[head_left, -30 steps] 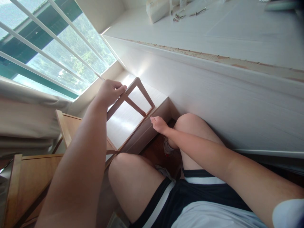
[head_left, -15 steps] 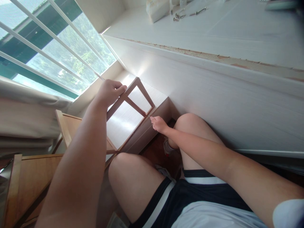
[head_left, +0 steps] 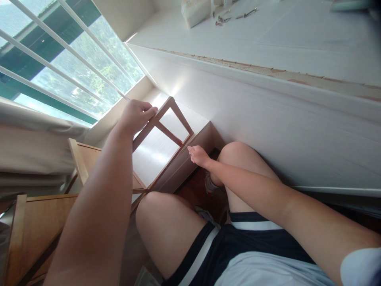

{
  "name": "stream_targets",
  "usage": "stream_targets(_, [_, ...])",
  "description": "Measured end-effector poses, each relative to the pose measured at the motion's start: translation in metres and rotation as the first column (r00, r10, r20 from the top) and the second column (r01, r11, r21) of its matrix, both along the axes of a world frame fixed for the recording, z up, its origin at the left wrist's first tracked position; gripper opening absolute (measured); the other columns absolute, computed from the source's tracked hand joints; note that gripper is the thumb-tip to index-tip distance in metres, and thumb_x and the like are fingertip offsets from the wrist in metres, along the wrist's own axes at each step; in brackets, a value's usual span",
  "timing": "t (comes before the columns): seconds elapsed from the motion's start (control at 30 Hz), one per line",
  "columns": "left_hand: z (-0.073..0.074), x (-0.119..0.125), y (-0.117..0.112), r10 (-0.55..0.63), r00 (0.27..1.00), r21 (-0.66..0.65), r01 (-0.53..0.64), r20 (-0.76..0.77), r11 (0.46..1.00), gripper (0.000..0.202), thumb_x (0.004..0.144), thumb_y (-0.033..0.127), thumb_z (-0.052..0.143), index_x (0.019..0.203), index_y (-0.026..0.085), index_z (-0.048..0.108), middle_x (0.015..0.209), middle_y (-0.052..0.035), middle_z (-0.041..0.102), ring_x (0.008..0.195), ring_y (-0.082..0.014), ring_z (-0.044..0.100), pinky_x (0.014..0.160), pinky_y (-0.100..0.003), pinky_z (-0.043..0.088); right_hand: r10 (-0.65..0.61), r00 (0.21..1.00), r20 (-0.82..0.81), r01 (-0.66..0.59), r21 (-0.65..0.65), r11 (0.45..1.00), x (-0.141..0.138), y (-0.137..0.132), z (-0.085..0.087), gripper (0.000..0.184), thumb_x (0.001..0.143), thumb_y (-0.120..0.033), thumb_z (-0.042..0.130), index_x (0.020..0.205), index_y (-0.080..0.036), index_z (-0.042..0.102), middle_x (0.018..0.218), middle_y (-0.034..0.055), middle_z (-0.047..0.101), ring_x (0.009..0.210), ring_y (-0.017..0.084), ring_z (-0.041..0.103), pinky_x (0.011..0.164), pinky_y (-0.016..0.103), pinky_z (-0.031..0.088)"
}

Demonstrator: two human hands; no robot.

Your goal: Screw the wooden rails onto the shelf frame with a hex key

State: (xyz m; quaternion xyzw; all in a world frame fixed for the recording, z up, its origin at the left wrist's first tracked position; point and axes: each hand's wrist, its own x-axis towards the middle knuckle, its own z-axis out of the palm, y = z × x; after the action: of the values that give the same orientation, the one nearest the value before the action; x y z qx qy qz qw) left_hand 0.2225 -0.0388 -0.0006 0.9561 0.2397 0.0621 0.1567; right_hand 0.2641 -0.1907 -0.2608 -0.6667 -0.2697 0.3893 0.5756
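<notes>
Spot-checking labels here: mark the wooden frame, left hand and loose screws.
Wooden frame point(head_left: 169, 133): head view, on the short crossbar.
Left hand point(head_left: 136, 115): head view, on the back of the hand.
Loose screws point(head_left: 220, 18): head view, on the small cluster beside the white block.

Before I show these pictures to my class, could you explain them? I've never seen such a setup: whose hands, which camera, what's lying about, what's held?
There is no machine here, just a person's two bare hands. The pictures come from one camera worn on the head, looking forward and down. The left hand holds a wooden frame by its upper bar. The right hand pinches a thin piece against or near the lower bar; fingers hide most of it. On the white ledge lie what look like screws, beside a pale block.
</notes>
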Motion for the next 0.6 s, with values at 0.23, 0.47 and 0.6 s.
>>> stream_targets(0.23, [-0.0015,0.0007,0.0032,-0.018,1.000,0.007,0.018,0.019,1.000,0.036,0.078,0.033,0.053,0.049,0.019,0.036,0.049,0.0018,0.027,0.052,-0.0100,0.026,0.053,-0.032,0.020,0.002,1.000,-0.009,-0.002,0.001,1.000,-0.0003,0.0018,-0.0008,0.047,0.096,-0.046,0.036,0.057,-0.021,0.046,0.037,-0.0014,0.050,0.040,0.013,0.051,0.052,0.024,0.036])
stream_targets(0.47, [-0.0016,0.0003,0.0027,-0.011,1.000,-0.007,0.011,0.023,1.000,0.036,0.078,0.033,0.053,0.049,0.019,0.036,0.049,0.0021,0.027,0.052,-0.0094,0.026,0.052,-0.031,0.021,0.007,1.000,-0.022,-0.007,0.011,1.000,-0.0005,0.0012,-0.0002,0.048,0.096,-0.046,0.037,0.056,-0.021,0.046,0.036,-0.0016,0.049,0.040,0.013,0.051,0.052,0.024,0.037])
stream_targets(0.6, [-0.0020,0.0004,0.0039,-0.014,1.000,-0.010,0.014,0.022,1.000,0.038,0.079,0.035,0.053,0.049,0.019,0.035,0.048,0.0019,0.026,0.050,-0.0095,0.026,0.051,-0.032,0.020,0.006,0.999,-0.036,-0.006,0.012,1.000,-0.0008,0.0009,0.0000,0.047,0.095,-0.046,0.037,0.057,-0.021,0.045,0.036,-0.0019,0.049,0.038,0.013,0.050,0.052,0.024,0.037])
